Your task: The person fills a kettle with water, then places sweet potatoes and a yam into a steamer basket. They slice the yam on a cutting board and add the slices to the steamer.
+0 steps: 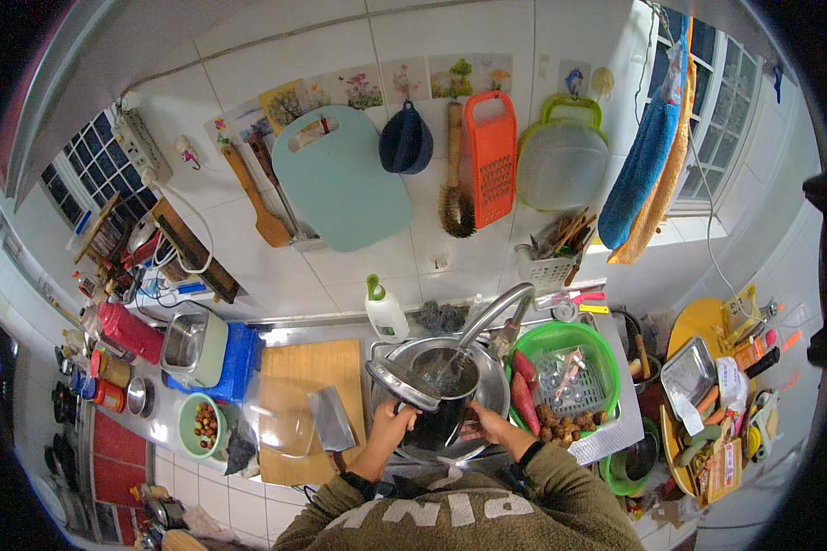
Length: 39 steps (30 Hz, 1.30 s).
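Observation:
An electric kettle (433,425) with a dark body and a steel rim sits over a round steel basin (497,386). Its lid (402,383) is flipped up toward the left. Water runs into its mouth from the curved steel faucet (499,310). My left hand (391,425) grips the kettle's handle. Against the kettle's right side rests my right hand (491,423), steadying it, its fingertips partly hidden. Left of the basin, a cleaver (332,419) and a clear plastic cover (282,425) lie on a wooden cutting board (310,358).
A green basket (612,358) on the right holds red-skinned sweet potatoes (522,392) and brown tubers (562,425). A white bottle (386,313) stands behind the basin. Farther left are a bowl of small fruits (205,430) and a blue tray (241,361). Utensils hang on the tiled wall.

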Each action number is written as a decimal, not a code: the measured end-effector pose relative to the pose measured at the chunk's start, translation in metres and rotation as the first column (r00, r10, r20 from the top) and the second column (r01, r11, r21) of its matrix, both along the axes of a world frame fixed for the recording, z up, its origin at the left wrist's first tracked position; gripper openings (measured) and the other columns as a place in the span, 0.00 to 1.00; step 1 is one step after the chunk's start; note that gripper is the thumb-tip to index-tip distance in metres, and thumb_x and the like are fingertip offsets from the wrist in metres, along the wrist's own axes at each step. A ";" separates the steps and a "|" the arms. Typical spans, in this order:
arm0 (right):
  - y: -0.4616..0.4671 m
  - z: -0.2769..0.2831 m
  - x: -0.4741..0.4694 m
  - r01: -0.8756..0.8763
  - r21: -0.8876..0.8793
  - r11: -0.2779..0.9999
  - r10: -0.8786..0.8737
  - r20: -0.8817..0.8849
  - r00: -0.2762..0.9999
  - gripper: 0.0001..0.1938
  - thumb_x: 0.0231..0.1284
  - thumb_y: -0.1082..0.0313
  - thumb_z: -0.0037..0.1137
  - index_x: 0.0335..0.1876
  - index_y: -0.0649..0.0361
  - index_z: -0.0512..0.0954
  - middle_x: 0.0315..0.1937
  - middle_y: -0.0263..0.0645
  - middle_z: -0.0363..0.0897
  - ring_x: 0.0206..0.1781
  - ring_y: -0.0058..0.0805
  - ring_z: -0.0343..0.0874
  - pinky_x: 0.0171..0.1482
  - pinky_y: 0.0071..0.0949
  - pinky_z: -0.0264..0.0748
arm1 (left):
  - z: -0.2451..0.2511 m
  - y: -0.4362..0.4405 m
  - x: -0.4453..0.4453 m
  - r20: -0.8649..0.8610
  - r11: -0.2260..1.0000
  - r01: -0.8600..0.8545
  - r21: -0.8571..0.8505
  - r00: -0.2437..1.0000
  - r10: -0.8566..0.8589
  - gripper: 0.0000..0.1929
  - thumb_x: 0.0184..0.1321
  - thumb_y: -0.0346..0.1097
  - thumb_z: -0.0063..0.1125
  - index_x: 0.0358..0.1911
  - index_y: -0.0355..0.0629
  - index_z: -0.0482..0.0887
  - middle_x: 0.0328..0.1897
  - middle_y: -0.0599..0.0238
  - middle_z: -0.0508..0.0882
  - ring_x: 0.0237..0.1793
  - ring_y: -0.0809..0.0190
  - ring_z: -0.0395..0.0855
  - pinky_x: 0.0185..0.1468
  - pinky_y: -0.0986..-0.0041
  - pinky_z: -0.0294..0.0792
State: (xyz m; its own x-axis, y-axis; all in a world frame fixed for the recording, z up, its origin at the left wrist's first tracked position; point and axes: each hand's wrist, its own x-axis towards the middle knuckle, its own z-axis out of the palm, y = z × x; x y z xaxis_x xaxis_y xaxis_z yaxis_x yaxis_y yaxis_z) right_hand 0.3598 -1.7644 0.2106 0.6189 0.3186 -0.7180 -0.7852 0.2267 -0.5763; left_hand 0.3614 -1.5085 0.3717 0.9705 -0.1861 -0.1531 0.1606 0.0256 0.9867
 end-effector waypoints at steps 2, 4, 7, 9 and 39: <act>0.002 0.001 -0.005 0.025 0.030 0.999 -0.025 -0.010 1.000 0.26 0.75 0.42 0.37 0.64 0.54 0.71 0.58 0.41 0.74 0.53 0.39 0.76 0.54 0.49 0.80 | 0.001 -0.004 0.000 0.003 1.000 -0.002 -0.030 1.000 0.002 0.11 0.68 0.34 0.54 0.33 0.32 0.81 0.18 0.68 0.75 0.19 0.70 0.70 0.27 0.76 0.62; 0.001 0.003 -0.007 0.030 0.080 0.996 -0.030 0.001 1.000 0.27 0.75 0.41 0.36 0.64 0.54 0.70 0.58 0.40 0.73 0.53 0.39 0.75 0.54 0.49 0.80 | 0.001 -0.008 -0.001 -0.008 0.999 -0.011 -0.051 1.000 0.011 0.11 0.68 0.34 0.54 0.33 0.33 0.81 0.17 0.69 0.75 0.19 0.70 0.69 0.27 0.75 0.62; 0.000 0.010 -0.008 0.056 0.046 0.997 -0.057 0.030 0.998 0.28 0.75 0.40 0.35 0.64 0.54 0.71 0.55 0.39 0.73 0.49 0.39 0.74 0.52 0.48 0.81 | 0.003 -0.010 0.000 -0.035 0.996 -0.019 -0.092 0.999 0.016 0.12 0.68 0.36 0.55 0.34 0.33 0.80 0.17 0.69 0.75 0.18 0.71 0.69 0.27 0.75 0.62; 0.001 0.015 -0.008 0.083 0.012 0.997 -0.083 0.040 0.996 0.28 0.75 0.40 0.35 0.63 0.54 0.71 0.52 0.38 0.74 0.47 0.38 0.75 0.51 0.48 0.81 | 0.004 -0.011 0.002 -0.037 0.993 -0.017 -0.116 0.999 0.013 0.12 0.69 0.37 0.55 0.34 0.33 0.80 0.17 0.69 0.75 0.18 0.71 0.69 0.26 0.75 0.62; -0.016 0.146 -0.032 0.116 -0.145 0.983 0.021 0.709 0.705 0.08 0.71 0.65 0.56 0.43 0.61 0.78 0.31 0.29 0.78 0.35 0.18 0.74 0.41 0.20 0.71 | -0.001 -0.068 -0.021 -0.095 0.966 -0.241 -0.090 0.968 0.233 0.16 0.68 0.47 0.61 0.36 0.40 0.81 0.24 0.74 0.78 0.24 0.75 0.71 0.29 0.79 0.64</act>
